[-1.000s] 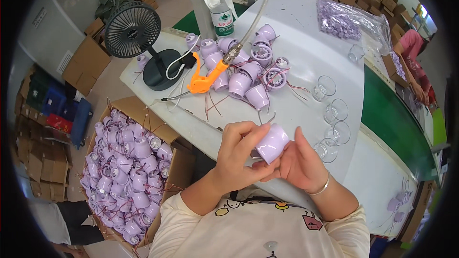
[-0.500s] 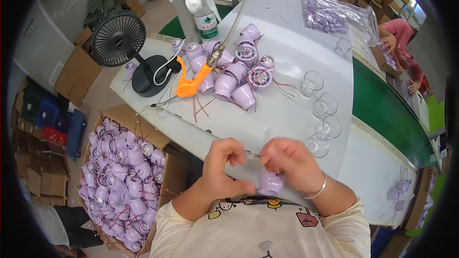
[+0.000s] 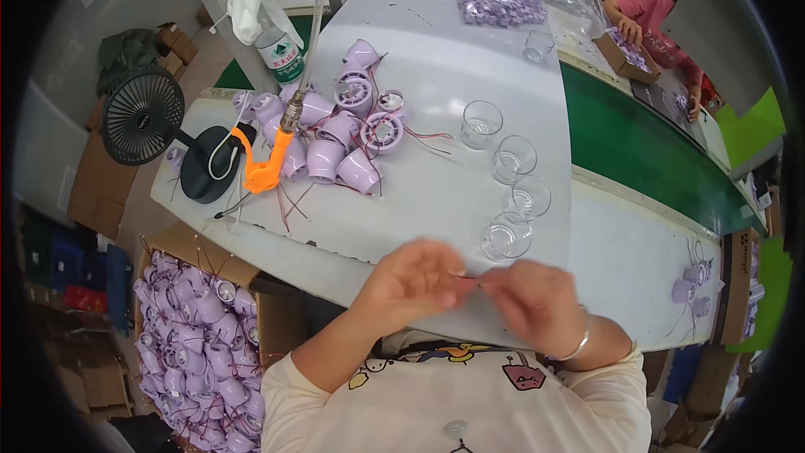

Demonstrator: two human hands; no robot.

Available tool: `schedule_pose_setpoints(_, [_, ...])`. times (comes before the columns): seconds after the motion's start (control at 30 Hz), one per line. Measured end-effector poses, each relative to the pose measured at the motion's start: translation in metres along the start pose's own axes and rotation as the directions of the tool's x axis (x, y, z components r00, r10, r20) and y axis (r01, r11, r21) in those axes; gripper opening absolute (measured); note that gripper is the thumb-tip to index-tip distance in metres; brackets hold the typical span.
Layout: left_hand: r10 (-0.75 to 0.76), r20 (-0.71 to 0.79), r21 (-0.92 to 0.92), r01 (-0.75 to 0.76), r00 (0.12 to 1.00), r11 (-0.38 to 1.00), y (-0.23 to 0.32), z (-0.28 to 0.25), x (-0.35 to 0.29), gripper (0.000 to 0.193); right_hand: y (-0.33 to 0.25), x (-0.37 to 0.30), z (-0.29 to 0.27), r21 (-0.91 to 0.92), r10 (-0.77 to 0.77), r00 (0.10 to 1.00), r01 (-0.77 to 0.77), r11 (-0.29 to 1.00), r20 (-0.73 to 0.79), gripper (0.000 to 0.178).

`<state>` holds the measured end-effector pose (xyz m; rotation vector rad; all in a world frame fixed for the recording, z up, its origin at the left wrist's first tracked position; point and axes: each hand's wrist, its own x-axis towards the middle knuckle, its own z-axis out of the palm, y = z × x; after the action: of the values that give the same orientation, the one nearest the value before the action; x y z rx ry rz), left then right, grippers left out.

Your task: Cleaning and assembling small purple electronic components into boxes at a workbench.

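Just above my lap, at the table's near edge, my two hands are close together. My right hand, with a bangle at its wrist, pinches the end of a thin red wire. That wire spans the gap to my left hand, whose fingers are curled and smeared by motion; what lies inside them is hidden. Beyond the hands, several lilac plastic housings with red and dark wires are heaped on the white table. Clear glass cups stand in a row past my right hand.
An orange air gun hangs by a hose beside a black fan and a bottle. At lower left, a carton is full of lilac housings. A green belt runs on the right; a person in pink works beyond it.
The lilac housing that was at my right hand no longer shows. Both hands have come closer together, with a wire now between them. The view has shifted right.
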<state>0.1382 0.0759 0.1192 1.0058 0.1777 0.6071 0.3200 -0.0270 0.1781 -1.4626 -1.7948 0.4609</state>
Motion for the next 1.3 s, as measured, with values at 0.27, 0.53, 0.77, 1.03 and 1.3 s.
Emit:
schedule_pose_setpoints(0.27, [0.302,0.033,0.980,-0.090,0.953,0.177,-0.056,0.002,0.055,0.063,0.047,-0.002,-0.020,-0.314,0.177,0.971,-0.219,0.924,-0.159,0.006])
schedule_pose_setpoints(0.53, [0.385,0.136,0.875,-0.293,0.913,0.384,0.017,-0.018,0.045,0.062,0.027,0.040,-0.013,-0.144,0.059,0.998,-0.060,0.988,-0.005,0.006])
schedule_pose_setpoints(0.77, [0.292,0.233,0.950,-0.282,0.927,0.135,0.119,-0.024,0.046,0.066,0.010,0.080,0.006,0.272,-0.011,0.991,0.047,0.961,-0.134,0.011])
schedule_pose_setpoints(1.03, [0.337,0.214,0.858,-0.341,0.917,0.385,0.097,-0.025,0.055,0.071,0.026,0.077,0.007,0.536,0.091,0.985,0.003,0.844,-0.148,0.011])
schedule_pose_setpoints(1.3, [0.379,0.128,0.656,-0.365,0.916,0.661,0.045,-0.023,0.053,0.071,0.030,0.077,0.003,0.439,0.030,0.995,0.014,0.898,-0.094,0.011])
